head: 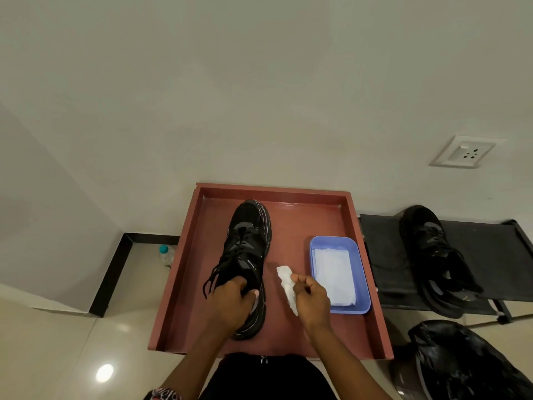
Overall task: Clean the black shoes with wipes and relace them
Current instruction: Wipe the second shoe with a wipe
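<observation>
Nearest you, your dark lap sits at the bottom edge, and both bare forearms reach forward over the near rim of the red-brown tray (184, 255).

Your left hand (230, 301) grips the heel end of the black shoe (248, 255), fingers curled over the collar and thumb on the right side. The shoe lies inside the tray, left of centre, toe pointing away from you, its black laces (215, 277) threaded and hanging loose over the left side near your knuckles.

Your right hand (310, 295) is just right of the shoe's heel, pinching a crumpled white wipe (287, 284) — the wipe is held near the shoe but apart from it; whether it touches the tray floor cannot be told.

Just beyond that hand, on the right side of the tray, stands a blue plastic tub (362, 272) with a flat stack of white wipes (334, 275) inside.

To your right, a black bag (467, 359) lies on the floor. Farther right and back, a second black shoe (435, 255) rests on a low black rack (496, 249), toe away from you — it touches nothing else.

To the left of the tray, on the tiled floor by the black skirting, stands a clear bottle (165, 255) with a teal cap. On the pale wall beyond, upper right, is a white socket plate (465, 151).
</observation>
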